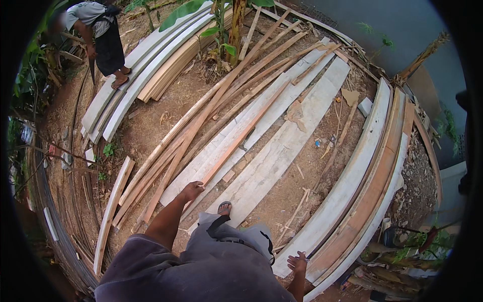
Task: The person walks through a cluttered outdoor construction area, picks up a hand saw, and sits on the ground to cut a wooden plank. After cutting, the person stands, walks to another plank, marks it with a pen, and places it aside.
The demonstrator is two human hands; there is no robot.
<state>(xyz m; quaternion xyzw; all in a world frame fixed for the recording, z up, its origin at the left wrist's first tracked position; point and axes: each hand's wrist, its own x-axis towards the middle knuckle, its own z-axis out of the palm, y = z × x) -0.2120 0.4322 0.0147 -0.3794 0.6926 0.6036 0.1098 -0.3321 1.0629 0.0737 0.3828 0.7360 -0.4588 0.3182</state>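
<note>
Left hand [191, 191] gripping reddish plank [231, 146] end

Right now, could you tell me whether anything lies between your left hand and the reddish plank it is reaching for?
Nothing visible does: the left hand is already at the near end of the reddish plank, which lies on top of the pale boards.

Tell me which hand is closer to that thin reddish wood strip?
Left. The left hand is at the reddish strip's near end, seemingly gripping it. The right hand hangs apart, down beside the stacked boards.
</note>
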